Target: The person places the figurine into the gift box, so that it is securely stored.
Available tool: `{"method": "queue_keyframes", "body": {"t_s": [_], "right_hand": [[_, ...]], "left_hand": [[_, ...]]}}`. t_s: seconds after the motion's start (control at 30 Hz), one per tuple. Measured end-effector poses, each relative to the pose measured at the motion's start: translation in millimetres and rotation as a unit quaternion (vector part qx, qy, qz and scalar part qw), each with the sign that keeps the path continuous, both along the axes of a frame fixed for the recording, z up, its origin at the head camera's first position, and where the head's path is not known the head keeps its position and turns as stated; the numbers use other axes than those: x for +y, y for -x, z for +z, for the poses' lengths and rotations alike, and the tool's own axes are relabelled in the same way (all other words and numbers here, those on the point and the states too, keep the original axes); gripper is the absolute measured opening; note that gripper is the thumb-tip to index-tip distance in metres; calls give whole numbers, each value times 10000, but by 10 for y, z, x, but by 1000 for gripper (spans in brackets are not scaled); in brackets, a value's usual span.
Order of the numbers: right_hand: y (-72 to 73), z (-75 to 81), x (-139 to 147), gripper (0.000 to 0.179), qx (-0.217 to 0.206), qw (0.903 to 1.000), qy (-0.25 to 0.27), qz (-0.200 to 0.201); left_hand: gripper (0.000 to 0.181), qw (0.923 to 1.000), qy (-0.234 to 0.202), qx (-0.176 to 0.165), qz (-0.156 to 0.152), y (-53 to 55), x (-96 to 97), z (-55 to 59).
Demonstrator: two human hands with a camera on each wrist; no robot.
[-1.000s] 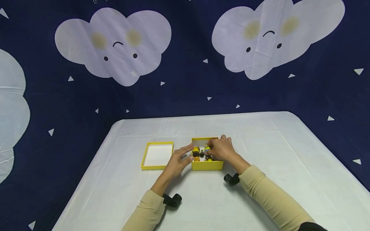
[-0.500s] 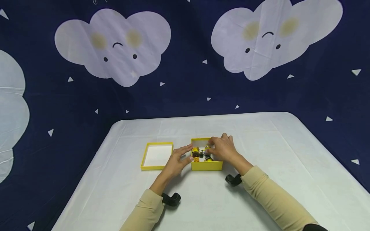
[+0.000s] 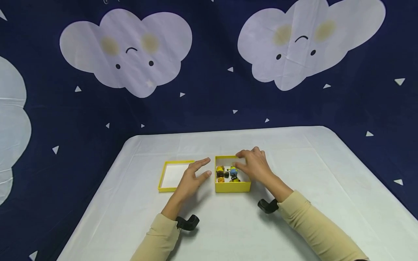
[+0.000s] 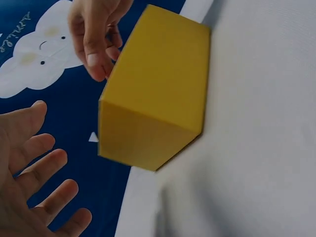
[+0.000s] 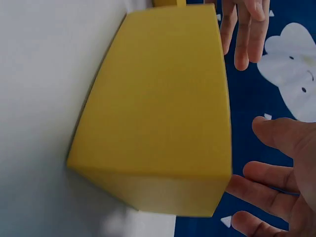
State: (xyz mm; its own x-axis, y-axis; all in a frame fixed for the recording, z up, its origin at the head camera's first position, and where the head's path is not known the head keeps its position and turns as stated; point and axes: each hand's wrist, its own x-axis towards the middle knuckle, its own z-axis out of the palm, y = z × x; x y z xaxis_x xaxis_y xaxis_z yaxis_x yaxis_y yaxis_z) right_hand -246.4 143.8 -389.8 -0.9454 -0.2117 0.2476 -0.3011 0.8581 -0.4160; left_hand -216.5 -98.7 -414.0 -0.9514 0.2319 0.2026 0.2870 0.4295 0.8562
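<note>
An uncovered yellow box [image 3: 232, 187] stands on the table and holds several small toys. Among them lie a yellow-and-brown toy figure [image 3: 220, 173] on the left and a yellow-and-blue toy figure [image 3: 233, 171] on the right. My right hand [image 3: 256, 165] hovers over the box's right side, fingers spread and nothing held; some fingertips look close to the rim, though contact is unclear. Left of the box, apart from it, my left hand [image 3: 190, 180] is held with extended fingers and thumb spread. In the left wrist view the box wall [image 4: 158, 69] hides the toys.
A shallow yellow lid [image 3: 177, 162] with a white inside lies left of the box, partly covered by my left hand. White cloth covers the table [image 3: 225, 232]. Behind it hangs a dark blue curtain [image 3: 209, 119] with printed clouds.
My left hand has drawn away from the box's left side toward the lid. My right hand has risen slightly off the yellow-and-blue toy figure, whose blue part now shows.
</note>
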Motion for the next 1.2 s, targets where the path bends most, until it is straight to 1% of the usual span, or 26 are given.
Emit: {"method": "queue_keyframes", "body": {"t_s": [0.07, 0.2, 0.37, 0.53, 0.6, 0.73, 0.87, 1.03, 1.2], "right_hand": [[-42, 17, -31, 40, -1, 9999, 91, 44], [-128, 52, -115, 46, -93, 9995, 271, 128], [-237, 79, -259, 52, 35, 9981, 443, 433], [-340, 106, -436, 57, 123, 9958, 543, 725], [-376, 118, -506, 60, 109, 9952, 534, 815], [-444, 140, -642, 65, -31, 9939, 559, 946], [-492, 153, -775, 68, -86, 9924, 515, 1111], [-519, 133, -934, 73, -96, 9910, 334, 1296], [-501, 62, -1064, 75, 1, 9892, 237, 1446]], "left_hand": [[44, 9999, -46, -56, 87, -32, -51, 30], [45, 9998, -54, -53, 202, -79, -165, 57], [49, 9993, 32, -94, 355, -127, -342, 87], [53, 9989, 35, 34, 471, -158, -522, 137], [55, 9986, 30, 25, 522, -175, -591, 162], [58, 9977, 84, -160, 656, -222, -731, 205], [61, 9968, 218, -308, 712, -246, -863, 225], [65, 9950, 470, -459, 755, -238, -1008, 210], [67, 9908, 686, -796, 852, -228, -1147, 177]]}}
